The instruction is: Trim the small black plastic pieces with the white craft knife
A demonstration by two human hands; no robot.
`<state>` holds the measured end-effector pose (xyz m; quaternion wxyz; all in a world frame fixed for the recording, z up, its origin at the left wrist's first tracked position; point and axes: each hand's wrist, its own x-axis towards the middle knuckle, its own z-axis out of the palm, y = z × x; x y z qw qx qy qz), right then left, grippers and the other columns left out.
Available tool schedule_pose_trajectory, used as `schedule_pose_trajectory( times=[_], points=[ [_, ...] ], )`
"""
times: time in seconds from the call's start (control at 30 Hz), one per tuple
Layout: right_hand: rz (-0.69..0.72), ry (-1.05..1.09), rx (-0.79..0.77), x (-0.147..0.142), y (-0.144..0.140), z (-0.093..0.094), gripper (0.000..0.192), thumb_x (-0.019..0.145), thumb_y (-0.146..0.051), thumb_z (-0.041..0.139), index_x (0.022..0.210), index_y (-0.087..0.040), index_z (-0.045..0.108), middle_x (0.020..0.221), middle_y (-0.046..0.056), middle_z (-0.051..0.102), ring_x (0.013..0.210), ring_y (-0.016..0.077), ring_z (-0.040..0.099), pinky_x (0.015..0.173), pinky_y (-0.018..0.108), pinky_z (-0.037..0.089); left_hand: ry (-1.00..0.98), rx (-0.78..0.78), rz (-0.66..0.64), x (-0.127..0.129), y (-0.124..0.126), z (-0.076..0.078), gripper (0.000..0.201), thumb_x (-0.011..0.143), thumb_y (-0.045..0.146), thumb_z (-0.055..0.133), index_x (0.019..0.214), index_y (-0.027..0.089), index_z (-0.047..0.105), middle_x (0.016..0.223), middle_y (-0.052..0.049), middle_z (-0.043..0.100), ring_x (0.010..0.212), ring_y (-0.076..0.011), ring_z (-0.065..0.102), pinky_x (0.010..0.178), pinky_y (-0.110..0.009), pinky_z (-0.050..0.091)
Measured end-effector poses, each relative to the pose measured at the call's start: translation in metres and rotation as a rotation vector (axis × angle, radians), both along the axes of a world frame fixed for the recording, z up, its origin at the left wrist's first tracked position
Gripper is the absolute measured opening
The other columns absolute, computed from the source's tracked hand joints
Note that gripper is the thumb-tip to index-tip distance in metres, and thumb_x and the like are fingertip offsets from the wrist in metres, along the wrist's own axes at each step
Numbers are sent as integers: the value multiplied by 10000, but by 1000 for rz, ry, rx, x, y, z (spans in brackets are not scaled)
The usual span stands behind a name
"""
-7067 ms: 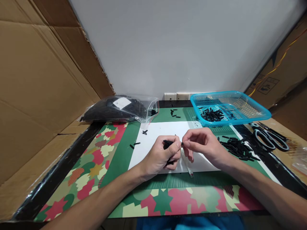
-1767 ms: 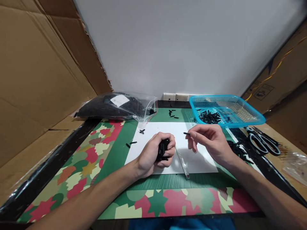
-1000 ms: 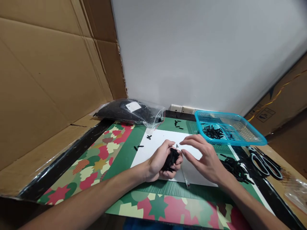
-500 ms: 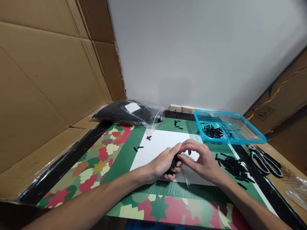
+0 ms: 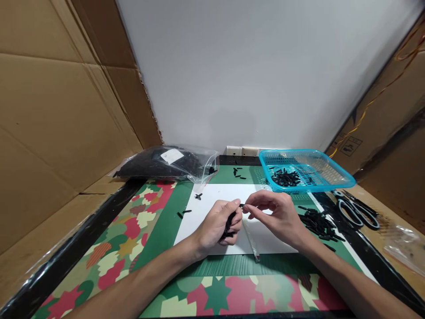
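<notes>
My left hand is closed around a bundle of small black plastic pieces above the white sheet. My right hand pinches one thin black piece with thumb and forefinger, right at the tips of the left fingers. A clear slim tube lies on the sheet just under the hands. A loose pile of black pieces lies to the right of my right hand.
A blue mesh basket with several black pieces stands at the back right. Black-handled scissors lie far right. A clear bag of black parts lies at the back left. Cardboard walls stand on both sides. Stray black pieces dot the green mat.
My right hand dropped a piece off to the right, came back to the bundle in my left hand and now draws one piece out. The view shifted slightly.
</notes>
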<state>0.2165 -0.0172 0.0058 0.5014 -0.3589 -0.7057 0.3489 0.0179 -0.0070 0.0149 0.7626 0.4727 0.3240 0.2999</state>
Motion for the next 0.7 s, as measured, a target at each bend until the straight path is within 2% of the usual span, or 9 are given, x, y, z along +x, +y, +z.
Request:
schedule_pose_trajectory(
  times=[0.23, 0.37, 0.53, 0.7],
  points=[
    [10, 108, -14, -2, -3, 0, 189, 931, -365, 838, 1004, -194, 809, 912, 70, 827, 756, 211, 809, 715, 361, 724, -17, -13, 38, 1, -3, 5, 528, 925, 543, 648, 589, 196, 436, 501, 86, 329, 394, -34, 226, 369, -151, 170],
    [29, 108, -53, -1, -2, -1, 157, 947, -342, 822, 977, -189, 817, 867, 63, 826, 734, 198, 801, 683, 331, 707, -11, -27, 21, 0, -5, 7, 547, 932, 568, 633, 579, 196, 444, 494, 77, 330, 393, -41, 237, 368, -153, 181],
    [42, 127, -77, -1, -3, -1, 211, 930, -376, 842, 1043, -199, 821, 929, 71, 829, 772, 207, 804, 670, 338, 717, -6, 10, 33, 1, -4, 5, 582, 923, 610, 665, 579, 194, 446, 500, 80, 332, 406, -35, 218, 369, -153, 190],
    [89, 169, -134, -1, -5, 2, 198, 946, -386, 829, 986, -193, 832, 855, 57, 816, 696, 192, 783, 631, 340, 724, -13, 27, 19, 2, -4, 5, 590, 908, 613, 693, 568, 191, 460, 495, 74, 342, 400, -40, 247, 366, -155, 196]
  ],
)
